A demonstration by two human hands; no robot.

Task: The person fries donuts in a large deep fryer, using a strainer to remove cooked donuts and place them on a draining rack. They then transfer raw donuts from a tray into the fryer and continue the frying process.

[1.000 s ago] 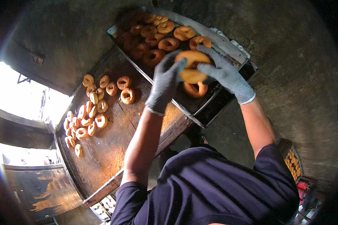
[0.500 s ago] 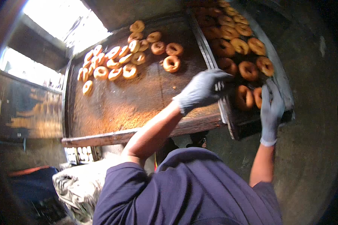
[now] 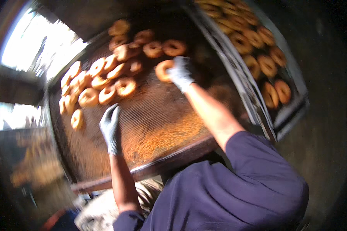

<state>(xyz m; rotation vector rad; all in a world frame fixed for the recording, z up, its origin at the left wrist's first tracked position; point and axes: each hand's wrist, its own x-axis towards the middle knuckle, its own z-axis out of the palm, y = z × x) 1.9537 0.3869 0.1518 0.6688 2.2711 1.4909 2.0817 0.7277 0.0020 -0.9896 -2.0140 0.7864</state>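
This is looking like a small bakery or a frying workshop for ring pastries. A wide, brown, oil-stained metal mesh table (image 3: 150, 127) is filling the middle of the view, and many golden-brown fried dough rings (image 3: 100, 82) are lying in a heap at its far left part. To the right of this table a long grey metal tray (image 3: 293, 104) is holding more such rings in rows. Behind the table daylight is coming through an opening.

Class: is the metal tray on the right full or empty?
Nearly full: the grey metal tray holds rows of golden-brown ring doughnuts, with only its near corner bare.
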